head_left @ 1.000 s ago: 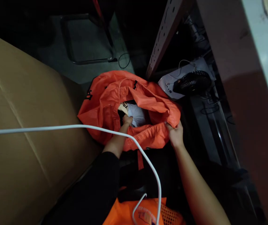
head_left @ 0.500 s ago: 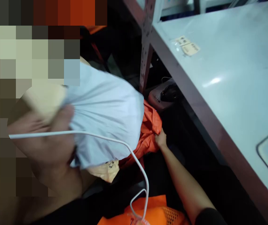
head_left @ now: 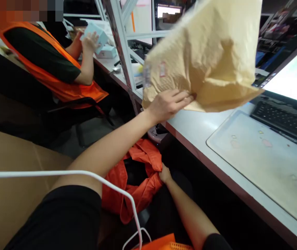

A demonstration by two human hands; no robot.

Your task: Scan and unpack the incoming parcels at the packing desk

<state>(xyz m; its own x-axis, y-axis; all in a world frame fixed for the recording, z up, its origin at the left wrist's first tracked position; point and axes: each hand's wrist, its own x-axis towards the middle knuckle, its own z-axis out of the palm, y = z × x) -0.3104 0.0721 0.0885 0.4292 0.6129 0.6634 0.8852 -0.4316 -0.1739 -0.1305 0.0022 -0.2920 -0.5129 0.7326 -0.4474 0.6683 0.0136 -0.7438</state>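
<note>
At the lower left stands a large cardboard box (head_left: 10,166), and a white cable (head_left: 81,172) runs in front of it, crossing the person's left arm. Above the box, a co-worker in an orange vest (head_left: 57,92) sits holding a light blue box (head_left: 98,34) with both hands, just above a second blue box (head_left: 108,52). Near the middle, below the counter's edge, an orange-red bag (head_left: 150,152) gapes open; its inside is too dark to make out. The right hand (head_left: 165,174) is closed around the bag's rim on its right side. Higher up, the left hand (head_left: 170,105) grips a tan paper package (head_left: 221,55) by its lower edge, fingers folded over it. The package hangs tilted over the white counter (head_left: 190,126); whether it touches the surface, I cannot tell. Farther right on the counter lie a pale mat (head_left: 255,156) and a black keyboard (head_left: 286,121), beside a lit screen (head_left: 296,73).
</note>
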